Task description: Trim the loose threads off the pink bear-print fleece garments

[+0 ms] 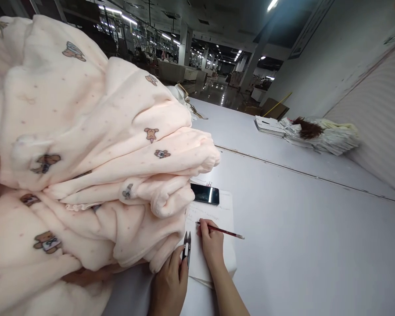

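My right hand (212, 244) grips a red pencil (228, 231), its tip resting on a white sheet of paper (217, 215) with faint writing. My left hand (170, 284) lies beside it at the paper's near corner and is closed on small thread snips (187, 248), blades pointing away from me. A black phone (204, 193) lies screen up on the far end of the paper. A tall heap of pale pink fleece with teddy-bear prints (85, 153) fills the left side and overhangs the paper's left edge.
The long white table (299, 228) runs away to the right, with a seam across it. A stack of papers and folded cloth with a brown tuft (311, 131) sits at the far right by a ribbed wall. A factory hall lies beyond.
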A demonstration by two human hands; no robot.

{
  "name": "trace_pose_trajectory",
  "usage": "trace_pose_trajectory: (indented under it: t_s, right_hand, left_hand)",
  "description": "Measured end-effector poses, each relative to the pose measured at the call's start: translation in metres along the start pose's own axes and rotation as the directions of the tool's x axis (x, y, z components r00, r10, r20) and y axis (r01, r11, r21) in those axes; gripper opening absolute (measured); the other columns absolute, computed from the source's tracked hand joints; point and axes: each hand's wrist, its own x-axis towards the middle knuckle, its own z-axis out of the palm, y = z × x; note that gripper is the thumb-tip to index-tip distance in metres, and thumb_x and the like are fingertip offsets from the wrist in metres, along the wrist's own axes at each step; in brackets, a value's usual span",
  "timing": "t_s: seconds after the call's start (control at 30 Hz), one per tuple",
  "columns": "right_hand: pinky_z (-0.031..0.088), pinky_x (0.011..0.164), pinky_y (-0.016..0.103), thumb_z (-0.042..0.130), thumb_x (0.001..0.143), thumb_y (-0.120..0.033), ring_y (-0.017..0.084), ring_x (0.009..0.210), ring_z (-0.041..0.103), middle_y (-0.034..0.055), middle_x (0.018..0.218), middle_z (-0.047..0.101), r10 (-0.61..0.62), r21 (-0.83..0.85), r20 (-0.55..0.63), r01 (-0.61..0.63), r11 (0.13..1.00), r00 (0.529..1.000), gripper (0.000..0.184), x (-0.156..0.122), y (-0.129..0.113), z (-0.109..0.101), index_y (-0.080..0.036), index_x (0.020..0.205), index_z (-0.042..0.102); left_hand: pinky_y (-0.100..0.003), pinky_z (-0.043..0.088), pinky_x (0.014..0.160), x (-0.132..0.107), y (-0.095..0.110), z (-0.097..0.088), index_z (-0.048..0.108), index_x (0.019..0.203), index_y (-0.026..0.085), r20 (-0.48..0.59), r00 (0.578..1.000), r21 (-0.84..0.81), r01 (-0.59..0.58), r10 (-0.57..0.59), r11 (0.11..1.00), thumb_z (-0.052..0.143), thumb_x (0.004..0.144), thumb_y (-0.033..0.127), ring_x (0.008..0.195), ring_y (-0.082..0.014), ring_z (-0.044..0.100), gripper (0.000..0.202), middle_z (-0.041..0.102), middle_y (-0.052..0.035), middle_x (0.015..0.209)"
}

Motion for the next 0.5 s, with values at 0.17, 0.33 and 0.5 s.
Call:
trace_pose_trajectory:
  t_s: [0.17,0.33,0.5]
  right_hand:
    - [0.044,0.057,0.026,0.046,0.088,-0.049,0.018,0.054,0.057,0.0005,0.056,0.063,-0.024,-0.033,0.018,0.025,0.999,1.0,0.038,0.0016,0.0016,-0.0008,-0.02,0.072,0.064]
    - [0.045,0.058,0.027,0.046,0.088,-0.051,0.019,0.055,0.059,0.0012,0.056,0.064,-0.035,-0.041,0.024,0.036,0.999,0.999,0.04,0.0006,-0.0035,-0.0035,-0.02,0.072,0.065]
    - [0.046,0.062,0.028,0.044,0.087,-0.055,0.021,0.058,0.063,0.0018,0.058,0.067,-0.027,-0.048,0.015,0.028,0.998,1.0,0.043,-0.0005,-0.0066,-0.0046,-0.021,0.071,0.064]
  left_hand:
    - [-0.029,0.052,0.066,-0.0059,-0.0011,0.0034,0.059,0.097,0.021,-0.001,1.0,-0.038,0.028,-0.028,0.999,0.041,0.09,0.024,0.075,-0.019,0.067,0.02,0.07,-0.0036,0.082]
    - [-0.029,0.05,0.069,-0.0055,0.0048,0.0001,0.059,0.094,0.021,0.02,0.999,-0.069,0.043,-0.042,0.997,0.04,0.09,0.02,0.077,-0.0173,0.065,0.02,0.067,-0.0028,0.082]
    - [-0.03,0.049,0.072,-0.0033,0.008,-0.0022,0.059,0.09,0.02,0.029,0.999,-0.083,0.045,-0.043,0.996,0.038,0.09,0.016,0.079,-0.0182,0.064,0.021,0.066,-0.0037,0.082]
